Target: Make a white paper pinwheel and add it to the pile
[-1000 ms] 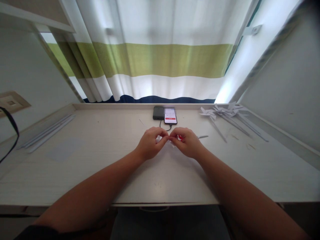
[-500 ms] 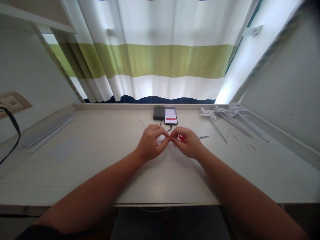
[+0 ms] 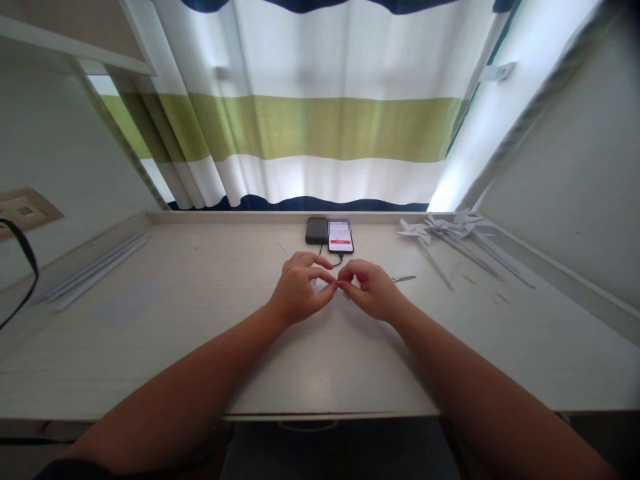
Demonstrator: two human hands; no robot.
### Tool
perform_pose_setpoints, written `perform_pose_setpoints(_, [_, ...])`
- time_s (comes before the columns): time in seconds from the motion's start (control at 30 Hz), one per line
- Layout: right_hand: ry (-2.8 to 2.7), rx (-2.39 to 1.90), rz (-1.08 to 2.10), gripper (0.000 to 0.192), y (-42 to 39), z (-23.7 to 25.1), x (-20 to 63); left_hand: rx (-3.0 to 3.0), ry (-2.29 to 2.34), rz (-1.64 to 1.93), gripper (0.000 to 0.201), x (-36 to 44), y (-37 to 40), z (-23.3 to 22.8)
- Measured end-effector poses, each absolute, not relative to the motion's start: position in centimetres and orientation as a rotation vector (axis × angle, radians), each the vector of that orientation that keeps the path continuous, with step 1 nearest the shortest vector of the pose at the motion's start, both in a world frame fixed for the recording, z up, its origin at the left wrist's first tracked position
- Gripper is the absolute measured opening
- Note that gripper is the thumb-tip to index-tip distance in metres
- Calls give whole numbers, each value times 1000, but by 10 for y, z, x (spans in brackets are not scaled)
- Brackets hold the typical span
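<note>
White paper piece [image 3: 320, 286] sits pinched between fingers of left hand [image 3: 297, 292] and right hand [image 3: 371, 291], low over the tabletop [image 3: 210, 313]; being small and mostly hidden, it could likely slip, tear or crease crooked if either pinch shifts.

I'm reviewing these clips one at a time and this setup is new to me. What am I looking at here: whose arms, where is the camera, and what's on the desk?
The single picture comes from a camera worn on a person's head, looking forward and down, so the two bare arms are the wearer's own. The left hand and right hand meet at the fingertips over a small white paper piece, pinching it between them. They work on a pale desk before a striped curtain. Behind the hands lie a phone with a lit screen and a dark box beside it. At the right are paper pinwheels, at the left long white strips.
</note>
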State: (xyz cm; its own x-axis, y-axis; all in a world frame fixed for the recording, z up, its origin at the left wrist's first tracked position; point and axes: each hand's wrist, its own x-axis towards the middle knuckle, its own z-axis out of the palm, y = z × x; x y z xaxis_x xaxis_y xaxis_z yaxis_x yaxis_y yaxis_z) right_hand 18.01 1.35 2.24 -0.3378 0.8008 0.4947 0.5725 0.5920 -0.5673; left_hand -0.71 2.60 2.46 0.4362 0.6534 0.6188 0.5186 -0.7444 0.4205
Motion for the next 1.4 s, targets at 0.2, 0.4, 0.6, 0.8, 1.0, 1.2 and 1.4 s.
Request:
perform_pose_setpoints(0.2, [-2057,-1087,380,6,12,23,178,2516,1038,1188,5,-7,27,24])
perform_pose_setpoints(0.4, [-2095,-1202,141,12,23,29,198,2490,1098,1161,5,-8,28,24])
perform_pose_setpoints(0.6, [-2150,-1949,62,25,43,28,243,2442,1136,1090,7,-8,29,24])
perform_pose_setpoints(0.8, [-2276,-2030,121,33,44,19,248,2363,1147,1067,12,-9,31,25])
perform_pose_setpoints(1.0, [-2339,-1968,26,24,42,23,231,2356,1136,1087,14,-9,32,23])
perform_pose_setpoints(1.2, [-2132,-1985,-14,24,35,34,231,2348,1126,1087,16,-7,33,22])
perform_pose_setpoints(1.4, [-1548,-1485,-15,24,25,53,231,2317,1111,1053,15,-7,32,22])
